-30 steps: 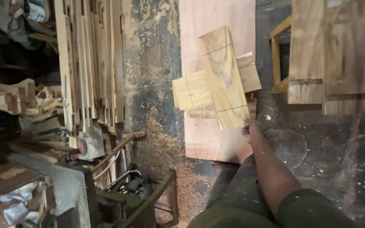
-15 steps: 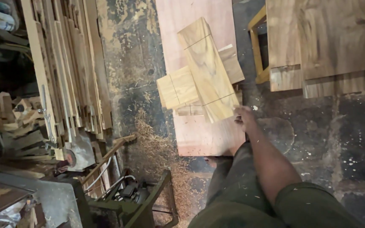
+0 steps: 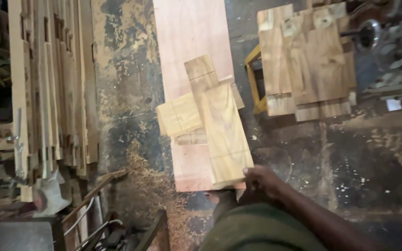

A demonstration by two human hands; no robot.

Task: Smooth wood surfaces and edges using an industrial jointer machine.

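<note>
One hand in view, the right hand, grips the near end of a plank lying on a pink board on the floor; left hand unseen. Only the end is pinched, so the plank could swing and knock off the short blocks under it.

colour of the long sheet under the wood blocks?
Pale pink sheet, seen from the head view; the blocks are yellowish tan.
</note>
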